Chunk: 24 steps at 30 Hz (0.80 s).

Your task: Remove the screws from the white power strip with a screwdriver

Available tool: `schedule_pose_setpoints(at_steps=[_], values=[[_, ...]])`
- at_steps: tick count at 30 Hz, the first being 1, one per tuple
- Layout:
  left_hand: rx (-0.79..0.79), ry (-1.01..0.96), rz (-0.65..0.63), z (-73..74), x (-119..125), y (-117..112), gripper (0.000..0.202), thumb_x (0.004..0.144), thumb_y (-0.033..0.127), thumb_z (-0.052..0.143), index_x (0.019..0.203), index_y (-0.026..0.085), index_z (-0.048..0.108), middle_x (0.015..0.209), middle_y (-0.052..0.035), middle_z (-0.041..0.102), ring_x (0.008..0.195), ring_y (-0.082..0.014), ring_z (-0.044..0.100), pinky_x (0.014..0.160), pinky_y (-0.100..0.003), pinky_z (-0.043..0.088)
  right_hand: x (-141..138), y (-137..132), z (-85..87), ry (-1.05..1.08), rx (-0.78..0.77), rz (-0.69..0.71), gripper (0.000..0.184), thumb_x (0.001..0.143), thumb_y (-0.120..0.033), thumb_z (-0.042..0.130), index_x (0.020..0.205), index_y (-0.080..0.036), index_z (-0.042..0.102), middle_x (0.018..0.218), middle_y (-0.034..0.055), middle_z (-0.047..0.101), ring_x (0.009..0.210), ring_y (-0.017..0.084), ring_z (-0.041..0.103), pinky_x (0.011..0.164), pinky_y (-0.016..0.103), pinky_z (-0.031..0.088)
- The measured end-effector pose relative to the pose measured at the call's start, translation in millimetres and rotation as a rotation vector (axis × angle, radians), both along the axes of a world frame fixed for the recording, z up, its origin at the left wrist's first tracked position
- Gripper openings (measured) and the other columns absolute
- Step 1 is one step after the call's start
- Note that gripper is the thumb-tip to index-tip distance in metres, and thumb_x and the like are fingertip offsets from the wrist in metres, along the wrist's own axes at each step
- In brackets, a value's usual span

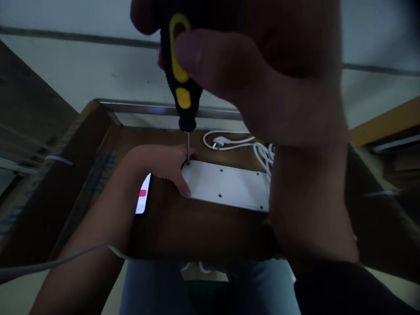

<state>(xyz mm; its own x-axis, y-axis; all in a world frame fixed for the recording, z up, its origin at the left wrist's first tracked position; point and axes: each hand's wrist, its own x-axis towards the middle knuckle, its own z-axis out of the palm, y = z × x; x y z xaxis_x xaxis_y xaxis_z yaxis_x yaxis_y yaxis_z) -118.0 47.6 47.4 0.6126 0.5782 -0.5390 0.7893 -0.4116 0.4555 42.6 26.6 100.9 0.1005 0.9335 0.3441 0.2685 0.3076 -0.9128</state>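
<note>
In the head view, a white power strip (226, 183) lies face down on brown cardboard, with dark screw holes along both long edges. My left hand (167, 165) grips its left end, thumb on the near edge and fingers at the far side. Close to the camera, my right hand (259, 83) is wrapped round a black and yellow screwdriver (183, 97). The screwdriver stands nearly upright, its tip at the hole in the strip's far left corner. My right hand and wrist hide the strip's right end. Whether a screw sits in that hole, I cannot tell.
A white cord (262, 153) with a plug (220, 141) lies coiled behind the strip. A lit phone (143, 197) rests left of it, partly behind my left forearm. Cardboard walls (78, 153) rise at the sides, and a metal rail (147, 107) runs along the back.
</note>
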Motion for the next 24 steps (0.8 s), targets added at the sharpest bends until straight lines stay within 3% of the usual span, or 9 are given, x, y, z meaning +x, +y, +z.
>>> schedule_pose_setpoints(at_steps=[6,9,11,12,14,15,17,21,24], values=[[-0.057,0.006,0.053,-3.8,1.1,2.9,0.087,0.056,0.057,0.094,0.129,0.021,0.061,0.131,-0.0054,0.074,0.114,-0.0293,0.071,0.09,-0.032,0.054,13.4,-8.4,19.3,-0.14,0.068,-0.086,0.082,0.082,-0.061,-0.014,0.064,-0.003,0.041,0.072,-0.0097,0.043,0.067,-0.004,0.07,0.063,0.006,0.03],[-0.051,0.041,0.076,-4.6,1.7,3.7,0.09,0.052,0.059,0.093,0.13,0.025,0.062,0.13,-0.0051,0.076,0.114,-0.0316,0.071,0.091,-0.034,0.054,23.4,-17.5,31.8,-0.21,0.08,-0.167,0.087,0.084,-0.059,-0.016,0.07,-0.004,0.05,0.075,-0.0095,0.043,0.072,-0.006,0.071,0.066,0.011,0.038],[-0.052,0.059,0.08,-4.6,2.2,4.1,0.09,0.051,0.06,0.093,0.13,0.026,0.063,0.128,-0.0056,0.077,0.113,-0.0331,0.072,0.09,-0.035,0.054,26.0,-18.2,36.3,-0.213,0.134,-0.14,0.084,0.091,-0.06,-0.007,0.076,-0.008,0.057,0.075,-0.0098,0.044,0.075,-0.008,0.07,0.073,0.013,0.046],[-0.055,0.06,0.08,-4.4,2.5,4.2,0.089,0.051,0.06,0.092,0.129,0.026,0.064,0.126,-0.0058,0.077,0.112,-0.0336,0.072,0.089,-0.036,0.054,26.0,-16.7,36.9,-0.18,0.192,-0.064,0.077,0.096,-0.063,0.006,0.078,-0.011,0.059,0.074,-0.0099,0.044,0.076,-0.008,0.069,0.077,0.014,0.049],[-0.055,0.06,0.078,-3.6,2.9,4.1,0.087,0.051,0.059,0.093,0.127,0.025,0.065,0.123,-0.0062,0.078,0.109,-0.0337,0.073,0.087,-0.036,0.054,24.1,-12.2,34.7,-0.304,0.466,0.219,0.05,0.103,-0.059,0.036,0.085,-0.017,0.054,0.076,-0.0095,0.045,0.081,-0.005,0.063,0.089,0.015,0.054],[-0.051,0.062,0.077,-3.1,3.1,3.8,0.086,0.052,0.059,0.093,0.126,0.025,0.065,0.122,-0.0063,0.078,0.108,-0.0335,0.073,0.086,-0.036,0.055,22.6,-10.0,32.3,-0.358,0.525,0.286,0.041,0.102,-0.056,0.05,0.084,-0.019,0.049,0.078,-0.0081,0.043,0.081,-0.002,0.058,0.087,0.014,0.053],[-0.035,0.062,0.071,-2.4,3.4,3.1,0.084,0.053,0.06,0.093,0.124,0.025,0.066,0.122,-0.0063,0.078,0.106,-0.0327,0.073,0.086,-0.036,0.054,19.6,-7.2,26.4,-0.435,0.544,0.349,0.039,0.104,-0.05,0.058,0.084,-0.021,0.04,0.08,-0.0054,0.041,0.08,0.002,0.049,0.082,0.015,0.048],[0.0,0.048,0.048,-5.2,2.4,3.4,0.078,0.055,0.06,0.092,0.12,0.024,0.066,0.122,-0.0064,0.078,0.106,-0.0316,0.073,0.086,-0.035,0.054,21.1,-6.3,18.4,-0.406,0.543,0.347,0.045,0.106,-0.053,0.059,0.081,-0.019,0.044,0.074,-0.0048,0.04,0.071,0.005,0.034,0.076,0.022,0.037],[0.028,0.004,0.0,-9.0,-0.1,6.3,0.075,0.056,0.061,0.091,0.118,0.024,0.067,0.119,-0.0064,0.078,0.104,-0.0309,0.072,0.085,-0.034,0.053,39.8,-5.4,13.6,-0.16,0.657,0.071,0.047,0.099,-0.048,0.072,0.074,-0.017,0.046,0.073,-0.0045,0.04,0.069,0.002,0.035,0.072,0.019,0.036]])
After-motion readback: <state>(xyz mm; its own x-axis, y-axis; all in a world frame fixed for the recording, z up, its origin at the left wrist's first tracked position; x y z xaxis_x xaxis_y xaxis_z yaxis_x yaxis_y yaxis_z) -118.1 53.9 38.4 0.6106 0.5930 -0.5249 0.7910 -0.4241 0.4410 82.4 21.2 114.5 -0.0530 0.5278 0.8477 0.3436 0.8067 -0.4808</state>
